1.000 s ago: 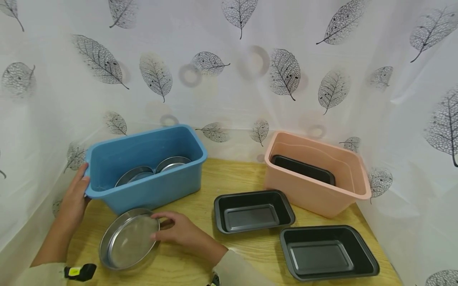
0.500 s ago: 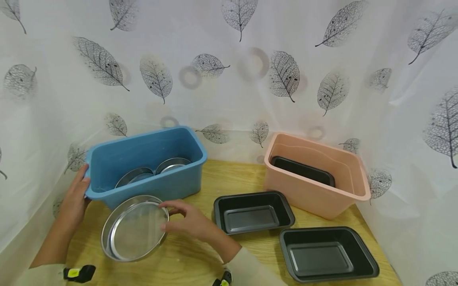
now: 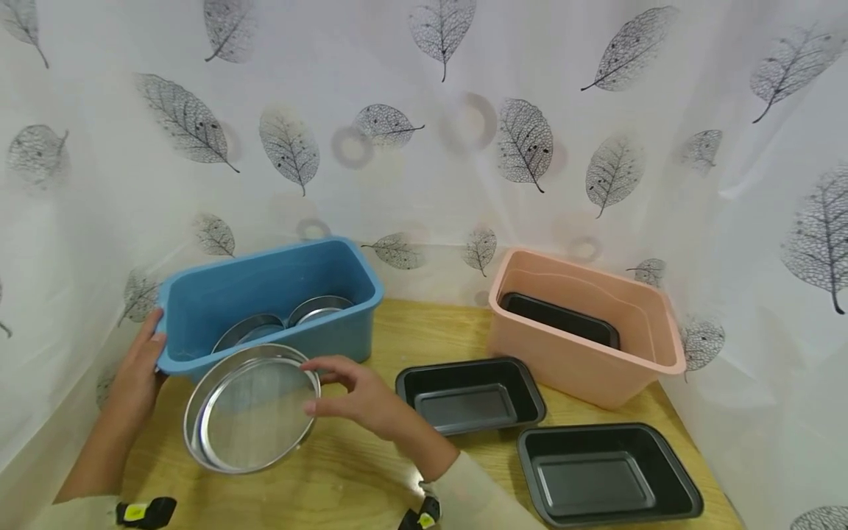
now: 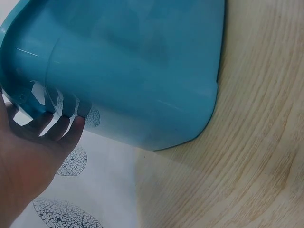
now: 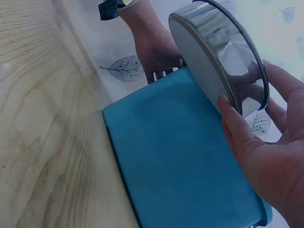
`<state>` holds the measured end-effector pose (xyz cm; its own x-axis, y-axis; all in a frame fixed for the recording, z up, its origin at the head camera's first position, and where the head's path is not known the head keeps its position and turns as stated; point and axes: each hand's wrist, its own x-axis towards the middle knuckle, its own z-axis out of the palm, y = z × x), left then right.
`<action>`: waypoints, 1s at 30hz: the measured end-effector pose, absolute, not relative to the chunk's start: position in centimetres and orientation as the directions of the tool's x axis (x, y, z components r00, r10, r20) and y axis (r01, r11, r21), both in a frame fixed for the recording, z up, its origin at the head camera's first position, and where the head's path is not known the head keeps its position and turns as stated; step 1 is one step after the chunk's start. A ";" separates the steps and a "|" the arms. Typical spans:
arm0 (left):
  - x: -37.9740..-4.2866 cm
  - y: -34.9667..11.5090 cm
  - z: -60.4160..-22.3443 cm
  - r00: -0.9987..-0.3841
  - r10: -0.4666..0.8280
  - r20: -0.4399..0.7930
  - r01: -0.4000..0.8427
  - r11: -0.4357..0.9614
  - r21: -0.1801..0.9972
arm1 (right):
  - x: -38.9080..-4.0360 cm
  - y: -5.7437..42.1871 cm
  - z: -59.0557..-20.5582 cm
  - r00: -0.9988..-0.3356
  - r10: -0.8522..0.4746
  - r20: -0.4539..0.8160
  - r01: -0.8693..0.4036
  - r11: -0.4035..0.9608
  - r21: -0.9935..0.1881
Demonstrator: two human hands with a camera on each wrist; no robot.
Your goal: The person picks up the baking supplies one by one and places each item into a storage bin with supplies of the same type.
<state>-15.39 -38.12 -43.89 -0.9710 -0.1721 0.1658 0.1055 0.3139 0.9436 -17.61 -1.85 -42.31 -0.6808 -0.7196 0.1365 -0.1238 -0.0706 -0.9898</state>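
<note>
My right hand [image 3: 364, 397] pinches the right edge of a round metal sieve [image 3: 255, 416], thumb and fingers on its rim wall. Fine see-through mesh fills the sieve, which is tilted above the table and overlaps the front wall of the blue bin [image 3: 351, 335] in the head view. In the right wrist view the shiny side of the sieve [image 5: 228, 42] faces the camera. My left hand [image 3: 135, 368] grips the left end of the blue bin; its bent fingertips [image 4: 76, 124] show against the outer wall under the rim. Inside the bin lie two more round sieves [image 3: 321, 308].
A pink bin [image 3: 563, 361] stands at the back right with a dark loaf pan [image 3: 559, 320] inside. Two more dark loaf pans, one nearer the middle [image 3: 467, 405] and one at the front right [image 3: 596, 478], lie on the wooden table [image 3: 424, 324]. A leaf-print sheet [image 3: 424, 184] hangs behind.
My right hand has lifted the sieve off the table, raising it up in front of the blue bin and slightly right. The left hand stays at the bin's end.
</note>
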 end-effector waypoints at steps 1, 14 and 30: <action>-15.3 -38.2 -43.9 -0.971 -0.168 0.170 0.113 0.306 0.945 | -17.6 -1.9 -42.2 -0.678 -0.721 0.142 -0.125 -0.077 -0.989; -14.6 -38.6 -44.3 -0.973 -0.169 0.159 0.098 0.321 0.942 | -17.9 -2.6 -39.9 -0.659 -0.731 0.175 -0.145 -0.105 -0.984; -15.2 -37.7 -43.8 -0.972 -0.192 0.136 0.061 0.356 0.932 | -25.1 -3.2 -36.1 -0.726 -0.645 0.240 -0.234 -0.096 -0.967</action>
<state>-15.23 -37.74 -43.79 -0.9719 -0.1916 0.1364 0.0607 0.3562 0.9324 -25.09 -3.22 -36.10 -0.7256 -0.6450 0.2396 -0.2340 -0.0961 -0.9675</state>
